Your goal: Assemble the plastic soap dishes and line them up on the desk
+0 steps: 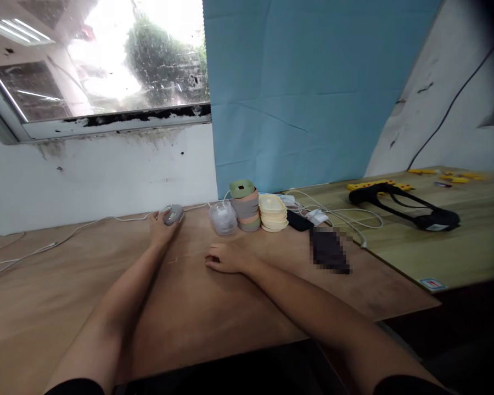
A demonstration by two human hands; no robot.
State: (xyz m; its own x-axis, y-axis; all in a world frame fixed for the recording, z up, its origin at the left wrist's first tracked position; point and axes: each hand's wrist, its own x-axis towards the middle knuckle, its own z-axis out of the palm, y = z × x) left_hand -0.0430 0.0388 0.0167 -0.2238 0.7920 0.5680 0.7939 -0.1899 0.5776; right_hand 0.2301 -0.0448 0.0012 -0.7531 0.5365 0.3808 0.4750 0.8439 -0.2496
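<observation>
My left hand (160,228) reaches to the back of the brown table (181,307) and grips a small grey rounded container (174,214) near the wall. Its far side shows, while my fingers cover the near left side. My right hand (226,258) rests on the table with loosely curled fingers, a gap between thumb and fingers, and nothing visible in it. Behind it stand clear plastic containers (223,218), a stack of green, pink and grey containers (247,207), and a stack of cream-coloured containers (273,214).
White cables (82,226) run along the back of the table. A black flat object (298,220), a white plug-like block (317,217) and a pixelated dark item (330,250) lie to the right. A black strap-like frame (403,206) and yellow pieces (456,176) lie on the adjoining table.
</observation>
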